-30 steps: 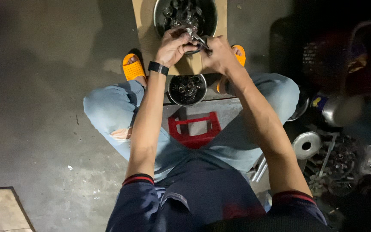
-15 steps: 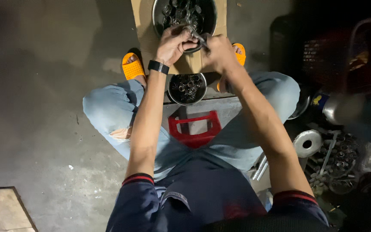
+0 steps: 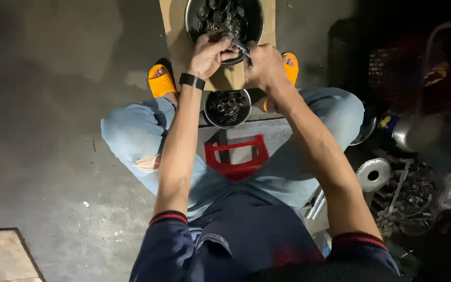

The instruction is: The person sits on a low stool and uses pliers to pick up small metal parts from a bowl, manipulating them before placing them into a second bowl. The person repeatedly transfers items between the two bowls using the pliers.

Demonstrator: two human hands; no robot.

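A seated person works small metal parts over a cardboard sheet (image 3: 176,31) on the concrete floor (image 3: 53,104). Left hand (image 3: 210,55) is curled tight round a small metal part, too small to ID, w/ fingers closed on it. Right hand (image 3: 264,65) is closed on a slim metal tool (image 3: 240,48), its tip meeting the part right between both grips.

Just beyond the grips sits a large steel bowl (image 3: 191,21), well stocked w/ dark ring-like parts. Nearer the body, below the grips, a smaller steel bowl (image 3: 228,108) holds a shallower heap of similar pieces. Which bowl is the finished lot can't be told; judging by the fill, plenty remains in the large one, so the job looks no more than partway through, w/ one piece in hand.

Under the knees, a red plastic stool (image 3: 236,156). Orange slippers (image 3: 161,83) flank the cardboard. To the right of the grips, well apart, a dim clutter of metal scrap (image 3: 408,193).
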